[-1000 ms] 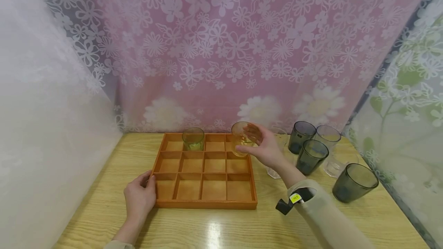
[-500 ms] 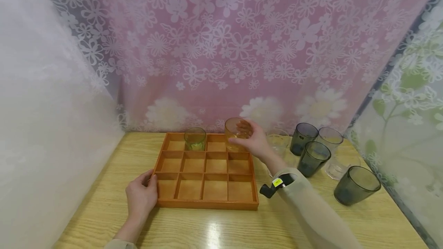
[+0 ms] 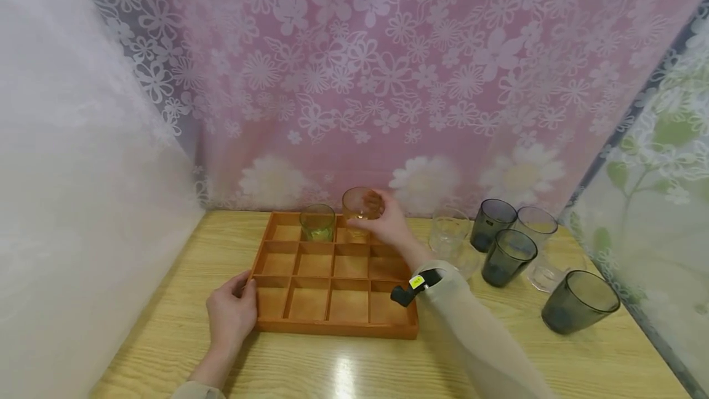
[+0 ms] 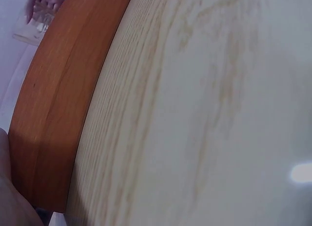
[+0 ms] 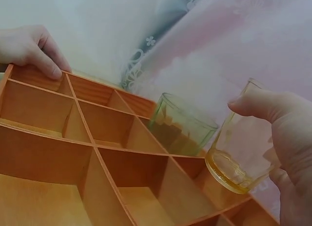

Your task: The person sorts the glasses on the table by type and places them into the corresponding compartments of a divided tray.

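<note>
An amber glass cup (image 3: 357, 208) is in my right hand (image 3: 389, 221), the thumb on its near side and the fingers behind it. In the right wrist view the cup hangs tilted above the back row of a wooden compartment tray (image 5: 92, 143). A green glass cup (image 3: 317, 224) stands in the back row of the tray, second compartment from the left. My left hand (image 3: 232, 316) grips the left side wall of the tray near its front corner. Some fingers of that hand are hidden behind the wall.
Right of the tray stand several dark grey glasses (image 3: 508, 257), a pale purple glass (image 3: 537, 221) and clear glasses (image 3: 448, 231). A pink floral curtain (image 3: 354, 79) closes off the back of the wood-grain table (image 3: 310, 368).
My right hand has carried the amber cup leftward along the back row, from the right-end compartment to the third one. The left hand keeps its grip on the tray.
</note>
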`<state>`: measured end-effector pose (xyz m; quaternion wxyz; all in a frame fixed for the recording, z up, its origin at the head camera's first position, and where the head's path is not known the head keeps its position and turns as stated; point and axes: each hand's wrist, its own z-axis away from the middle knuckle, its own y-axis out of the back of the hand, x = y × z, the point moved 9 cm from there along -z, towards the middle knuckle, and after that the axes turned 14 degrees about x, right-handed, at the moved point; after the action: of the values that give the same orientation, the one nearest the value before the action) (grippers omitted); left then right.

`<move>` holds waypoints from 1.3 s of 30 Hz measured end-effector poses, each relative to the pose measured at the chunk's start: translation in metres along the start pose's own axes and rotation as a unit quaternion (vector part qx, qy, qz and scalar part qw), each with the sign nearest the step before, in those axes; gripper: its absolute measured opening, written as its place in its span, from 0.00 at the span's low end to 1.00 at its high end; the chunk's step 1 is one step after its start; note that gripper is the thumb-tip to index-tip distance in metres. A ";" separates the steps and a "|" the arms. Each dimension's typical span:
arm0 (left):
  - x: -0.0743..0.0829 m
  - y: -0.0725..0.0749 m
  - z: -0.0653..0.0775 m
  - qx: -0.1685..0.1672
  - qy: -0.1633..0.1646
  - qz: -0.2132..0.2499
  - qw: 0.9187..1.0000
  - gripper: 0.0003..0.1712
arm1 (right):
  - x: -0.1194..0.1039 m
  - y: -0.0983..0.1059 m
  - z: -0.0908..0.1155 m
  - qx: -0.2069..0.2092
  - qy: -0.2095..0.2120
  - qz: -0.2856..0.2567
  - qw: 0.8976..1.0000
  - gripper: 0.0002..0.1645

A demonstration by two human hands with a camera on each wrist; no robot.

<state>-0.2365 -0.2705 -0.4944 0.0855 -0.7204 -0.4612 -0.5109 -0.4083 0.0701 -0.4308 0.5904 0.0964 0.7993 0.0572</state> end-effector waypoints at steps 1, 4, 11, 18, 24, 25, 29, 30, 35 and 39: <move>0.000 0.000 0.000 0.001 0.001 -0.001 1.000 0.12 | 0.003 -0.002 -0.001 0.003 -0.001 0.002 1.000 0.49; 0.000 0.001 0.000 0.002 0.005 -0.004 1.000 0.12 | 0.012 -0.007 0.000 0.006 -0.017 0.009 1.000 0.52; -0.001 -0.001 0.001 -0.006 0.015 -0.009 1.000 0.13 | 0.029 -0.012 0.003 -0.005 -0.042 0.000 0.999 0.57; -0.002 -0.001 0.001 -0.005 0.017 -0.005 1.000 0.13 | 0.033 -0.015 0.003 -0.015 -0.042 0.010 0.999 0.55; -0.004 -0.002 0.000 -0.004 0.020 -0.003 1.000 0.13 | 0.031 -0.020 0.002 -0.035 -0.022 0.036 0.999 0.57; -0.004 -0.002 0.000 -0.003 0.021 -0.003 1.000 0.13 | 0.031 -0.021 0.001 -0.038 -0.019 0.039 0.998 0.58; -0.004 -0.002 0.000 -0.002 0.020 -0.006 1.000 0.13 | 0.033 -0.021 0.000 -0.043 -0.012 0.057 0.997 0.59; -0.004 -0.002 0.000 -0.001 0.018 -0.007 1.000 0.13 | 0.033 -0.021 0.000 -0.044 -0.012 0.061 0.997 0.59; -0.002 -0.001 0.000 0.000 0.014 -0.006 1.000 0.13 | 0.033 -0.021 0.001 -0.051 -0.008 0.072 0.996 0.59; -0.002 -0.001 0.000 -0.004 0.017 -0.006 1.000 0.13 | 0.033 -0.022 0.003 -0.061 -0.007 0.069 0.996 0.58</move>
<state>-0.2374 -0.2707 -0.4960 0.0873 -0.7092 -0.4621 -0.5251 -0.4171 0.0555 -0.4673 0.5958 0.1151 0.7814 0.1459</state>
